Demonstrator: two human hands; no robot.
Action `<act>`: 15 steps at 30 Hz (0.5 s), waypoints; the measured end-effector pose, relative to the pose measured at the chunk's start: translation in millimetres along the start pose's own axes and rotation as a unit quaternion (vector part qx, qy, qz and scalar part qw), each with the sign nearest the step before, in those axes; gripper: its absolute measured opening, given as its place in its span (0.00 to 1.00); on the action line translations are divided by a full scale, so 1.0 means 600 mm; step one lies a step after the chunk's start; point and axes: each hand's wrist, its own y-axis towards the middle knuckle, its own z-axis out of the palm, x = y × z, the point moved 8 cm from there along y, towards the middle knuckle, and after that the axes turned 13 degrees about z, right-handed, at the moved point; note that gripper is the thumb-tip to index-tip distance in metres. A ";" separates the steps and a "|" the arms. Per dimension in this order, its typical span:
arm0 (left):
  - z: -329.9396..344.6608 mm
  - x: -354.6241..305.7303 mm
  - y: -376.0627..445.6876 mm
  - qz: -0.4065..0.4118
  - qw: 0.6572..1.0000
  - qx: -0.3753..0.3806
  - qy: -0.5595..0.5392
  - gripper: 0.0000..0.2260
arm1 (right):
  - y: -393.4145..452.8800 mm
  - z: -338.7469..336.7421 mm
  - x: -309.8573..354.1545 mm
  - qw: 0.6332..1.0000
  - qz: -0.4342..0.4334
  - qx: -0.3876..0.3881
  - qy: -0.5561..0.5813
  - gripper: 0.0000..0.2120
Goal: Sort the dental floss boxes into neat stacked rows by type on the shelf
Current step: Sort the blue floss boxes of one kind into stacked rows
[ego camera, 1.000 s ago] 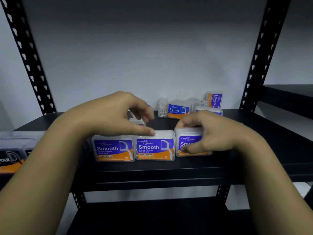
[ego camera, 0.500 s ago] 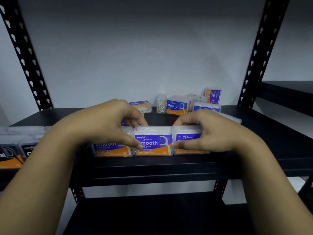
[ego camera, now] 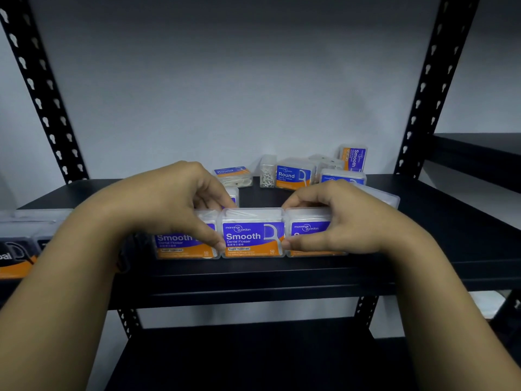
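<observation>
smooth boxes [ego camera: 252, 239]: three side by side at front edge of shelf [ego camera: 451, 221] | left hand [ego camera: 169, 204] pinches left box, right hand [ego camera: 346, 218] pinches right box, likely squeezing the row tight | round boxes [ego camera: 293, 174] wait loose behind

Both hands [ego camera: 169, 204] [ego camera: 346, 218] pinch middle Smooth box [ego camera: 252, 235], front-row centre, black shelf [ego camera: 282, 273].

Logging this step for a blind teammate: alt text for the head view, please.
Left hand and right hand grip the ends of a front row of three Smooth floss boxes on a black shelf. Loose Round boxes lie scattered behind.
</observation>
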 end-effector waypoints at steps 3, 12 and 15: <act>-0.001 -0.001 0.001 0.002 1.000 0.001 0.000 0.26 | -0.001 0.000 0.002 1.000 -0.008 -0.009 -0.007 0.18; -0.005 -0.008 0.003 0.032 0.999 0.017 -0.015 0.25 | 0.000 -0.004 0.007 1.000 -0.005 0.000 0.006 0.19; -0.051 -0.015 -0.001 0.051 0.996 -0.031 -0.060 0.24 | 0.003 -0.016 0.016 0.999 -0.006 -0.014 0.039 0.22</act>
